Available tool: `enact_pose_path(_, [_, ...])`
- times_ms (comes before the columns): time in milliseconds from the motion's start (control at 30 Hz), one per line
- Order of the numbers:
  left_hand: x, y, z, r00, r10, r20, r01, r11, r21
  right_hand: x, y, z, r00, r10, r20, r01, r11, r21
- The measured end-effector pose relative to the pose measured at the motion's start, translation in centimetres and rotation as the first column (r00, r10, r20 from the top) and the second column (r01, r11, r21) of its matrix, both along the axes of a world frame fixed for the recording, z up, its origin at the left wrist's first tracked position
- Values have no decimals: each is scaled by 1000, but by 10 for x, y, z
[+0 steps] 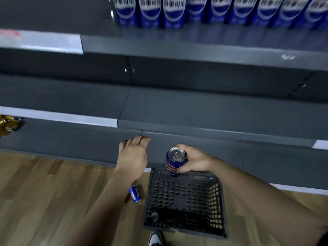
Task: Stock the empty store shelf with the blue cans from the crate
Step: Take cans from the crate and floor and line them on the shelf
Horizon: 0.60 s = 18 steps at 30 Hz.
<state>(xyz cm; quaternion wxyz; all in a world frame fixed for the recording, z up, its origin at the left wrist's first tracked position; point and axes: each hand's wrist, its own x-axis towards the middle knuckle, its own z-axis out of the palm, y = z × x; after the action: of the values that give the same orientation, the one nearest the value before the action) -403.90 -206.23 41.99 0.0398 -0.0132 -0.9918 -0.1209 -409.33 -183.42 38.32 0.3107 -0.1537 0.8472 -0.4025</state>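
My right hand [195, 159] grips an upright blue can [174, 161] just above the far rim of the black crate [184, 203], which stands on the floor. The crate shows its perforated bottom; one dark round object lies in its near left corner. My left hand [133, 155] reaches forward, fingers straight, holding nothing, near the front edge of a low dark shelf [195, 110]. A second blue can [135, 194] lies on its side on the wooden floor, left of the crate, partly under my left forearm. Several blue cans [213, 11] stand in a row on the upper shelf.
Dark grey store shelving [177, 50] fills the upper view with white price strips along some edges. Gold-coloured items [8, 125] show at the far left. Wooden floor [44, 192] spreads below. The tip of a shoe [155, 239] appears near the crate's front.
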Motion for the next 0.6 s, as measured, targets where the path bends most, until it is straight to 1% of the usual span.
enact_pose_path(100, [-16, 4, 49, 996, -43, -76, 43, 999, -4, -12, 5, 55, 999, -18, -28, 17, 998, -56])
enact_pose_path(233, [-33, 7, 98, 982, -97, -159, 92, 995, -42, -22, 13, 119, 996, -60, -68, 52, 992, -117])
enact_pose_path(400, [-52, 9, 144, 956, -130, -261, 123, 991, -42, -29, 21, 188, 975, -146, -168, 110, 973, -204])
enact_pose_path(533, [-60, 8, 173, 927, -182, -329, 177, 983, -45, -37, 24, 229, 948, -218, -233, 155, 953, -261])
enact_pose_path(600, [-65, 6, 184, 915, -196, -353, 191, 980, -50, -41, 25, 245, 940, -235, -248, 168, 950, -265])
